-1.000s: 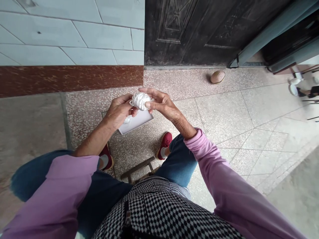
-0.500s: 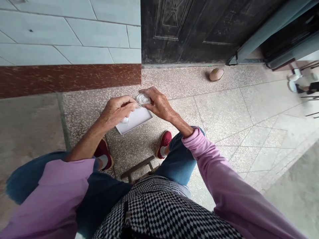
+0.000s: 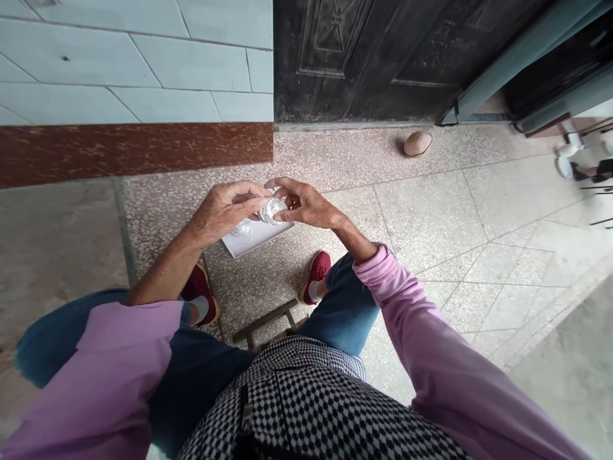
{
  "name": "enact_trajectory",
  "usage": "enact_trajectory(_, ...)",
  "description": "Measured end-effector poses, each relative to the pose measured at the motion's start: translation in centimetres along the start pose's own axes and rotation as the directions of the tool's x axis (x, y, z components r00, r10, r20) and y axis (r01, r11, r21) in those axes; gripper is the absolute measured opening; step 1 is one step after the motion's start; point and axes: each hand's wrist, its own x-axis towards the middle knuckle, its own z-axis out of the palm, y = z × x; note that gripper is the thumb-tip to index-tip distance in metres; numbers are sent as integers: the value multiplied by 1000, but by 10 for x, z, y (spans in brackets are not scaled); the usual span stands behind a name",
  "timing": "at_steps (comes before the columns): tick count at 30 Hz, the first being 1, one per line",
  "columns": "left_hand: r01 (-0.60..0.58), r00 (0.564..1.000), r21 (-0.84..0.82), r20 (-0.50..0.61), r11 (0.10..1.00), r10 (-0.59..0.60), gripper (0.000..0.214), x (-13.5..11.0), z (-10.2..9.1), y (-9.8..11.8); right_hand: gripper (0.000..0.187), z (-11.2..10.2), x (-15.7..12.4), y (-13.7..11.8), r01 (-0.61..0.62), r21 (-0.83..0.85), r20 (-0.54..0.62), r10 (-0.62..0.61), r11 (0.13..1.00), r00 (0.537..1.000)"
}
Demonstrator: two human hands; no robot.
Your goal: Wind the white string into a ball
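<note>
- A ball of white string [image 3: 272, 210] is held up between both hands, above a shallow white box [image 3: 261, 237] on the speckled floor [image 3: 431, 211].
- The left side of the ball is pinched between the thumb and fingers of the left hand [image 3: 232, 207].
- The right side is gripped by the right hand [image 3: 310, 206], with the thumb laid against the ball and the index finger stretched out above it.
- How firmly the ball is pressed by either hand cannot be told.
- A second white bundle [image 3: 241, 228] is seen inside the box, partly covered by the left hand.
- The box is placed in front of two red shoes [image 3: 318, 273].
- A wooden stool [image 3: 261, 322] is partly seen between the legs.
- A rounded object [image 3: 418, 144] is seen near the dark door [image 3: 368, 70].
</note>
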Motion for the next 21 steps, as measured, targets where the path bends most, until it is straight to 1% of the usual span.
enact_trajectory(2, 34, 999, -49, -30, 998, -36, 9, 0, 2, 1, 74, 2, 1, -2, -31, 20, -22, 32, 999, 999)
enact_trajectory(4, 19, 997, -71, -69, 997, -24, 8, 0, 4, 2, 70, 4, 2, -4, -48, 30, -46, 49, 998, 998)
enact_trajectory(6, 5, 993, -92, -116, 996, -15, 9, 0, 5, 3, 64, 8, 2, -7, -34, 17, -68, 35, 999, 997)
enact_trajectory(10, 39, 980, -94, -191, 995, -56, 19, 0, 9, 7, 59, 16, -1, -13, -13, -117, -84, 3, 993, 996)
enact_trajectory(12, 57, 978, -74, -198, 996, -71, 23, 0, 11, 7, 57, 20, -3, -15, -10, -183, -87, -6, 983, 996)
enact_trajectory(16, 54, 979, -45, -195, 998, -62, 23, 1, 11, 4, 55, 23, -4, -18, 3, -251, -90, -26, 968, 996)
enact_trajectory(18, 50, 977, -48, -206, 998, -59, 24, 2, 10, 1, 54, 24, -4, -21, -21, -263, -100, -6, 965, 995)
enact_trajectory(21, 49, 974, -55, -220, 997, -60, 25, 4, 12, -3, 49, 27, -2, -28, -86, -255, -129, 54, 963, 990)
